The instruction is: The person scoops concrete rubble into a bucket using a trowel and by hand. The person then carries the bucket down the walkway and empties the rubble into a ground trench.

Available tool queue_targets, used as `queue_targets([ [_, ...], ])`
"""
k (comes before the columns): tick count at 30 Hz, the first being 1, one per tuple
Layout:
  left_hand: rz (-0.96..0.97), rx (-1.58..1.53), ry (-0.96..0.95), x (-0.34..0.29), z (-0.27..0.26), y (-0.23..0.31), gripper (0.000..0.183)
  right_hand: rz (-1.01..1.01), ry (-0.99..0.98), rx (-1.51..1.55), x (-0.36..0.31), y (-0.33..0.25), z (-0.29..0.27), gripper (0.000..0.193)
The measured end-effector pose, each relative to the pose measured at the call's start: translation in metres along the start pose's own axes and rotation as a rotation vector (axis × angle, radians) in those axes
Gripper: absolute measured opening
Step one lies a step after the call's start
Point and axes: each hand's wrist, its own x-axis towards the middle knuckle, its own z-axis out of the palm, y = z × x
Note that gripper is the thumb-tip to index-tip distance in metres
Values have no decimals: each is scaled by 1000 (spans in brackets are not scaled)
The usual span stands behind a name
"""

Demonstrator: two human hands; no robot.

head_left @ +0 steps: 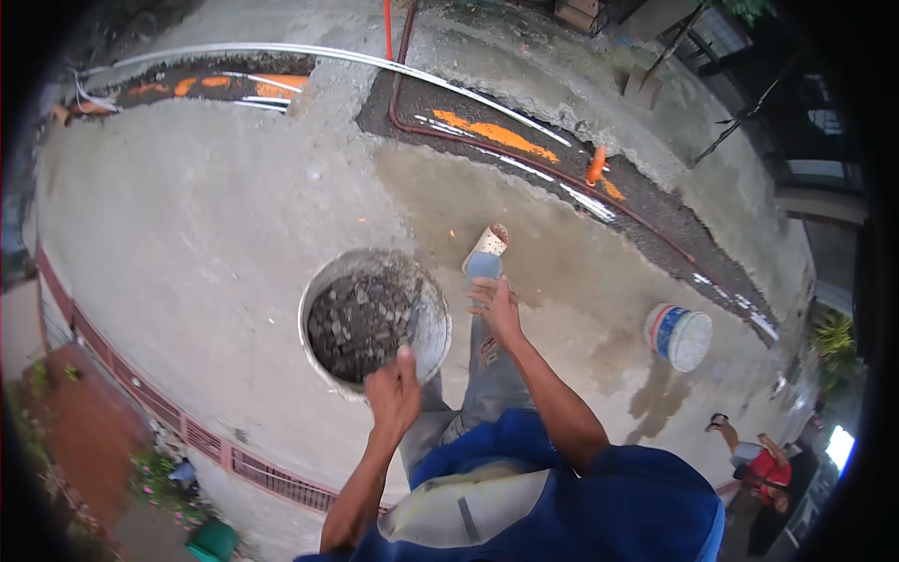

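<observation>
A whitish, cement-smeared bucket [433, 323] is in front of me, left of centre, its mouth facing up toward me. Broken stones and dark gravel [361, 318] lie inside it. My left hand [393, 389] is closed at the bucket's near edge, thumb on top; whether it grips the rim or a handle is hidden. To the right of the bucket, my right hand [496, 307] hangs above my leg with its fingers apart and nothing in them.
Ahead, a trench [524, 150] cut in the concrete holds dark fill, orange and white pipes and a dark red hose [397, 98]. A second bucket [688, 339] stands at right. A person in red [773, 468] is at the lower right. A low reddish railing [201, 436] runs at left.
</observation>
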Motion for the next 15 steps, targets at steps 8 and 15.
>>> queue_targets([
  [8,-305,-103,-90,49,-70,116,53,622,-216,-206,154,116,-22,68],
  [15,-205,-487,39,90,-34,160,49,512,-86,-88,207,-5,-89,57],
])
